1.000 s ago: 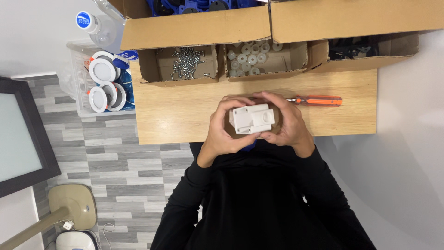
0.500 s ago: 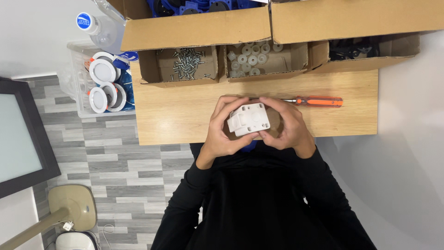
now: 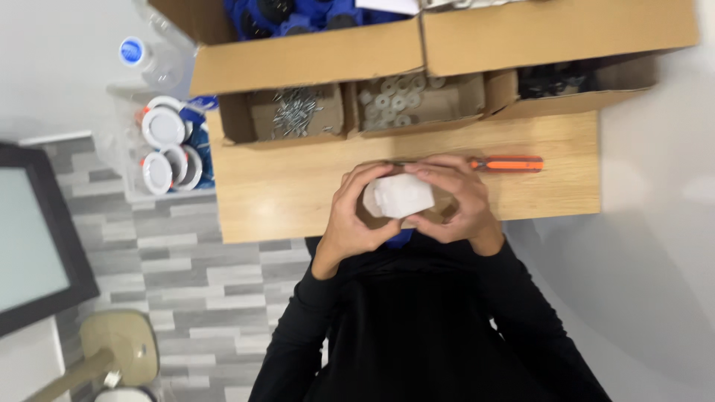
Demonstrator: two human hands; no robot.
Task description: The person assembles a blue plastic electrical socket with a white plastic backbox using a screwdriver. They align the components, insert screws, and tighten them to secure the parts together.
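Both hands hold a small white plastic part (image 3: 398, 195) above the near edge of the wooden surface (image 3: 283, 193), just in front of the chest. The left hand (image 3: 356, 216) curls around its left end, fingers pinching it from above and below; the right hand (image 3: 456, 202) cups the right end, fingers closed over it.

Change versus one second ago: the part is rotated. Earlier its flat face with moulded detail points up at the camera; now a plain rounded side shows and the detail is out of view. The fingers are wrapped further over it. Judgement: the part is being turned over in hand, probably for inspection or to reach another face.

Unchanged: the orange-handled screwdriver (image 3: 506, 164) lies on the surface just beyond the right hand, untouched. Cardboard trays of screws (image 3: 294, 112) and of white round pieces (image 3: 395, 93) sit behind.
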